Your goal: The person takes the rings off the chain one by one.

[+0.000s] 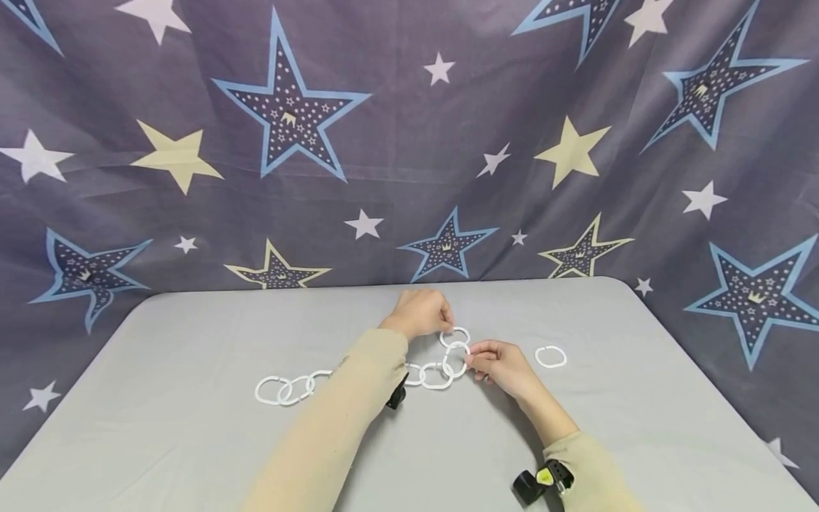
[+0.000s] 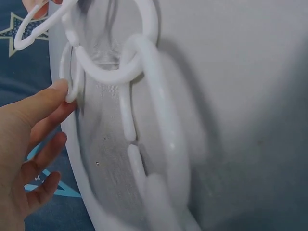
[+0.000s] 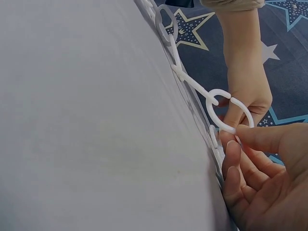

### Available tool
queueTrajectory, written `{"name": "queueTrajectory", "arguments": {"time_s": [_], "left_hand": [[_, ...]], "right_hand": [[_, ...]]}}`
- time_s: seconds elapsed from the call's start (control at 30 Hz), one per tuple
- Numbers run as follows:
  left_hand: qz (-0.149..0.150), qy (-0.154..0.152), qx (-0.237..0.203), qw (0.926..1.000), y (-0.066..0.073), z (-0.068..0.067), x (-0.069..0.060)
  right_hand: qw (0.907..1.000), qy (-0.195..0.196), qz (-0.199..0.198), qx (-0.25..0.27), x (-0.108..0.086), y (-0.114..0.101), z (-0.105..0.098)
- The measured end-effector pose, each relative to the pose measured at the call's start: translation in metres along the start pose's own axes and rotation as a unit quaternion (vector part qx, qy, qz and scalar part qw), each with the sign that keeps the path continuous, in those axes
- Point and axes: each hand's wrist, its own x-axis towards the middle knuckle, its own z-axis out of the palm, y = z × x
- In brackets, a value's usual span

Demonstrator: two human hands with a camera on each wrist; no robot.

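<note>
A chain of white plastic C-shaped links (image 1: 436, 387) lies across the table, and my left forearm hides its middle. At its right end my right hand (image 1: 505, 366) pinches a raised link (image 1: 444, 361) between thumb and fingers. My left hand (image 1: 419, 313), reaching over the chain, pinches another link (image 1: 469, 336) that overlaps it; I cannot tell whether the two are joined. Both hands show close together in the right wrist view, where the link (image 3: 210, 113) has a small gap at its top. In the left wrist view, my left thumb and finger touch a link (image 2: 70, 96).
One loose white link (image 1: 552, 366) lies on the table right of my right hand. The chain's left end (image 1: 258, 391) rests left of my forearm. A grey cloth covers the table (image 1: 192, 455). Behind it hangs a dark curtain (image 1: 397, 156) with stars.
</note>
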Motion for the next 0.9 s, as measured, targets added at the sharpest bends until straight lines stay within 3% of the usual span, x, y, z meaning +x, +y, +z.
{"name": "queueTrajectory", "arguments": {"time_s": [0.2, 0.33, 0.5, 0.63, 0.77, 0.9], "left_hand": [[0.011, -0.011, -0.005, 0.9999, -0.004, -0.007, -0.009], [0.022, -0.016, -0.040, 0.9988, -0.008, -0.015, -0.019], [0.032, -0.007, -0.094, 0.9950, -0.011, -0.025, -0.037], [0.016, -0.027, -0.130, 0.9910, -0.011, -0.030, -0.057], [0.000, -0.050, -0.166, 0.9848, -0.009, -0.027, -0.076], [-0.007, -0.039, -0.182, 0.9825, -0.009, -0.017, -0.090]], "right_hand": [[1.0000, -0.004, -0.005, 0.001, -0.001, 0.001, 0.002], [1.0000, -0.005, -0.002, -0.003, -0.001, 0.003, 0.002], [1.0000, -0.003, -0.006, -0.008, 0.000, 0.002, 0.000], [0.9999, -0.009, -0.004, -0.004, 0.000, -0.002, 0.002], [1.0000, -0.005, -0.003, -0.004, 0.000, -0.002, 0.002], [1.0000, -0.002, -0.001, -0.006, 0.000, -0.001, 0.002]]}}
